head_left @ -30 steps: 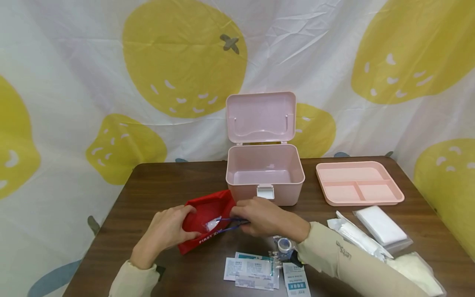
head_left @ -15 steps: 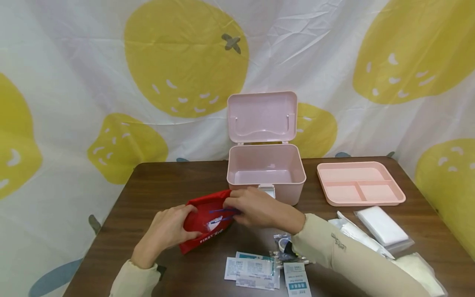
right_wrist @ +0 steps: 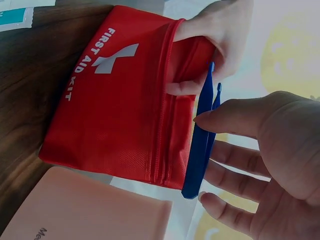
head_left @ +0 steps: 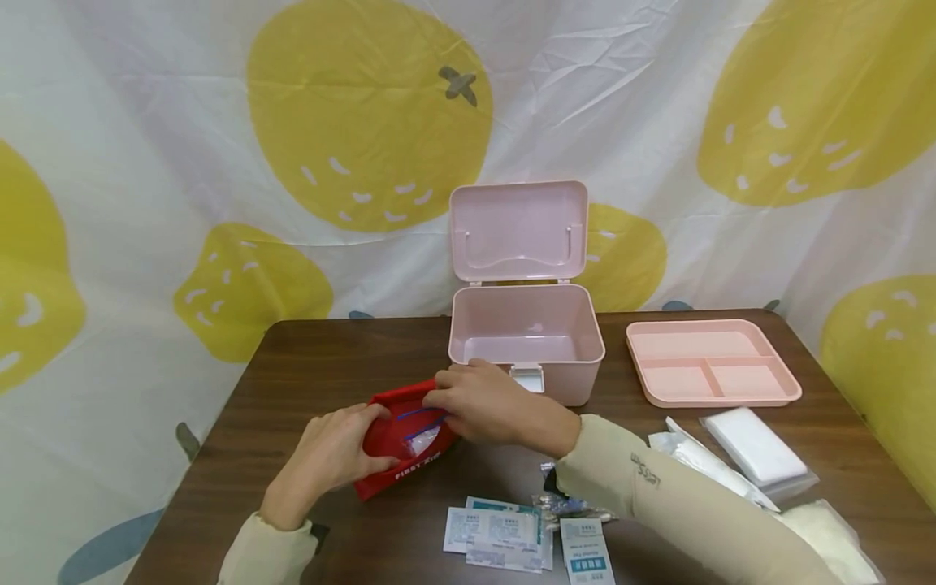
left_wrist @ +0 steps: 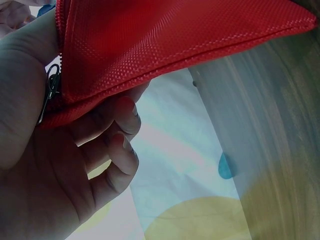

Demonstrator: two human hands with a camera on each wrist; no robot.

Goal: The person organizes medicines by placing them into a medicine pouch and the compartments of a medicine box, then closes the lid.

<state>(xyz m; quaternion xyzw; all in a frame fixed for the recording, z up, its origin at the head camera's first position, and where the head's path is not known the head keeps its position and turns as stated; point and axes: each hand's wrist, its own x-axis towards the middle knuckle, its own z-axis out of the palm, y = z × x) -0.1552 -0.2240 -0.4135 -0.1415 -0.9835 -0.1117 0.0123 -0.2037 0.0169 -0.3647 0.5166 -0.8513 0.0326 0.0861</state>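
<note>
A red zippered first aid pouch [head_left: 383, 439] lies tilted with its mouth spread, a small clear packet [head_left: 424, 441] showing inside. My left hand [head_left: 329, 451] grips its left side, the thumb at the near edge. In the left wrist view the zipper pull [left_wrist: 50, 90] lies against that hand and the fingers curl beneath the cloth. My right hand [head_left: 497, 406] pinches blue tweezers [right_wrist: 200, 145] between thumb and fingers. The tweezers' tips point over the pouch opening, toward the left hand.
Behind stands a pink box [head_left: 522, 325], lid raised. To its right lies a divided pink tray [head_left: 712, 363]. Several paper packets [head_left: 504, 532] and a bag of small items [head_left: 566, 508] lie in front. White wrapped packs [head_left: 753, 447] sit at right under the right sleeve's side.
My right hand has moved left with the tweezers, bringing them farther over the pouch opening. The left hand keeps its grip in nearly the same place.
</note>
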